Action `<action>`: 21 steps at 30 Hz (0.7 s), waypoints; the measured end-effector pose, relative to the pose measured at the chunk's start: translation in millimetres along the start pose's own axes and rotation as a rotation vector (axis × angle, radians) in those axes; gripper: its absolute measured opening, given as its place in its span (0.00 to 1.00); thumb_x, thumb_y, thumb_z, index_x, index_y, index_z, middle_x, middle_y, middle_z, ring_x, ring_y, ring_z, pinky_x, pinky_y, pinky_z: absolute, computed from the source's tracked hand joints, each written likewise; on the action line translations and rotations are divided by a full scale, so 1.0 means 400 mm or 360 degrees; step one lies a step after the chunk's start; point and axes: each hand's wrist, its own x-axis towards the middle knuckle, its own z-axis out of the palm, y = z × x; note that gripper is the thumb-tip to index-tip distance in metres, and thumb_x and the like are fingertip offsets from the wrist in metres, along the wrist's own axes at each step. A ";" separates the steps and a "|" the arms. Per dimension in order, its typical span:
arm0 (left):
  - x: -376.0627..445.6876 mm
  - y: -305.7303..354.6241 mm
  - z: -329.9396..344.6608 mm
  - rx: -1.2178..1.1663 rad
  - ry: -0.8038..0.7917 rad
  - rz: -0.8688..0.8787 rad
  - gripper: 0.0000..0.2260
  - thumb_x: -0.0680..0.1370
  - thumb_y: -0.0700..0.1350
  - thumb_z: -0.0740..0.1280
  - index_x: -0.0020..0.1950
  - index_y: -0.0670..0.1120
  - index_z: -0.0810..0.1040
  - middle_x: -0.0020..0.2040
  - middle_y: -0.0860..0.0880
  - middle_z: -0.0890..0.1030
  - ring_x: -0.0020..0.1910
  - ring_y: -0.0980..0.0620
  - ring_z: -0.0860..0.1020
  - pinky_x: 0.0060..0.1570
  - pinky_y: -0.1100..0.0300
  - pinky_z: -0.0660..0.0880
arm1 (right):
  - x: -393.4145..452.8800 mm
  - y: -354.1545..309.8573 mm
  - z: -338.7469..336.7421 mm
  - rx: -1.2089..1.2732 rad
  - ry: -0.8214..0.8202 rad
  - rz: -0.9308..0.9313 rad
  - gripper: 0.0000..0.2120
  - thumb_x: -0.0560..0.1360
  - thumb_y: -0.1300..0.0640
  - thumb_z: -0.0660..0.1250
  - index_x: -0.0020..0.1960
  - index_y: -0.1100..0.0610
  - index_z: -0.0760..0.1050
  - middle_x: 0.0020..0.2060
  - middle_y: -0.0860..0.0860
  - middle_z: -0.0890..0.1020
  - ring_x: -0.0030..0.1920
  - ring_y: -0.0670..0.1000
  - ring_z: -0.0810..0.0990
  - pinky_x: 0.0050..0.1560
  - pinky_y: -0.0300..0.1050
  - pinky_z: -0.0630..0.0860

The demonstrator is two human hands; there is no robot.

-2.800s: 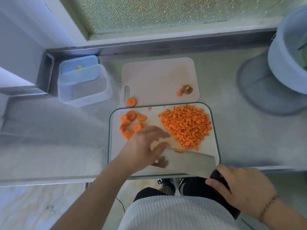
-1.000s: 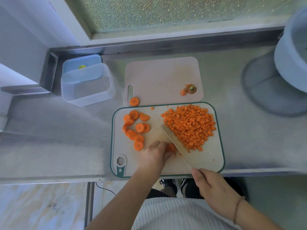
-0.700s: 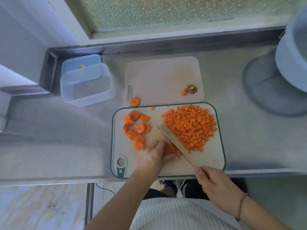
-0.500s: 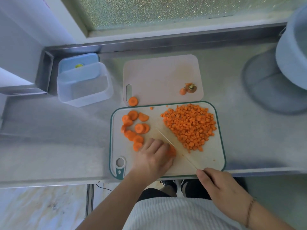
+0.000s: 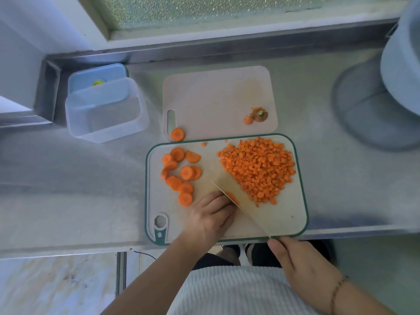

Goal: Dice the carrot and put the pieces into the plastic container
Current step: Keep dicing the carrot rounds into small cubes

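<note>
On the green-rimmed cutting board (image 5: 293,226) a heap of diced carrot (image 5: 259,169) lies at the right and several round carrot slices (image 5: 179,173) at the left. My left hand (image 5: 209,217) presses down on carrot slices (image 5: 233,197) near the board's middle; most of them are hidden under my fingers. My right hand (image 5: 297,262) grips the handle of the knife (image 5: 241,205), whose blade runs diagonally beside my left fingertips. The clear plastic container (image 5: 104,110) stands with nothing in it at the far left.
A pink cutting board (image 5: 216,96) behind holds the carrot top (image 5: 259,114) and one slice (image 5: 177,134). A blue lid (image 5: 95,76) leans behind the container. A pale blue pot (image 5: 402,53) stands far right. The steel counter's front edge runs just below the board.
My left hand gathered slices and held them near the board's middle. The knife turned from flat on the board to edge-down and has been cutting beside my left fingers.
</note>
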 end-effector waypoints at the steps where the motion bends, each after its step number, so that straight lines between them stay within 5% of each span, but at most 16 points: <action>1: 0.001 -0.001 -0.001 0.0005 -0.0007 0.0007 0.04 0.77 0.37 0.73 0.50 0.40 0.86 0.52 0.46 0.84 0.54 0.45 0.82 0.56 0.53 0.78 | 0.014 -0.013 0.000 0.0024 0.0024 -0.0025 0.33 0.70 0.28 0.38 0.40 0.49 0.72 0.34 0.46 0.79 0.38 0.44 0.77 0.45 0.42 0.75; 5: -0.001 -0.002 -0.007 0.0056 -0.0032 0.0026 0.02 0.76 0.37 0.74 0.48 0.39 0.85 0.49 0.45 0.83 0.49 0.44 0.81 0.53 0.51 0.79 | 0.040 -0.047 -0.015 0.0184 0.0086 -0.0094 0.27 0.73 0.34 0.44 0.32 0.53 0.67 0.24 0.47 0.71 0.29 0.44 0.71 0.36 0.39 0.70; 9: -0.006 0.001 -0.012 0.0085 0.0001 0.0001 0.01 0.77 0.37 0.73 0.46 0.39 0.84 0.48 0.45 0.82 0.48 0.44 0.80 0.53 0.51 0.79 | -0.021 0.004 -0.014 0.0247 0.0073 -0.0065 0.33 0.73 0.29 0.44 0.42 0.52 0.78 0.37 0.47 0.82 0.42 0.44 0.79 0.49 0.41 0.74; 13: -0.009 0.004 -0.005 0.0071 0.0040 -0.0033 0.02 0.77 0.37 0.73 0.47 0.39 0.85 0.49 0.45 0.84 0.50 0.44 0.82 0.53 0.51 0.79 | -0.054 0.025 -0.021 0.0126 -0.0006 0.0021 0.44 0.66 0.20 0.38 0.41 0.54 0.77 0.33 0.49 0.80 0.37 0.45 0.78 0.42 0.38 0.72; 19: -0.012 0.003 -0.004 0.0034 0.0032 -0.0045 0.03 0.77 0.37 0.73 0.48 0.39 0.85 0.50 0.45 0.84 0.51 0.44 0.82 0.54 0.51 0.79 | -0.012 0.000 0.009 0.0016 -0.0020 -0.0034 0.34 0.73 0.29 0.38 0.46 0.49 0.76 0.40 0.46 0.82 0.46 0.44 0.79 0.53 0.41 0.74; 21: -0.010 0.005 -0.007 0.0031 0.0030 -0.0040 0.02 0.76 0.36 0.74 0.48 0.38 0.85 0.50 0.45 0.84 0.51 0.44 0.82 0.54 0.52 0.79 | 0.014 -0.019 0.009 0.0056 0.0015 -0.0088 0.31 0.75 0.32 0.40 0.39 0.51 0.73 0.34 0.48 0.79 0.39 0.44 0.77 0.47 0.42 0.74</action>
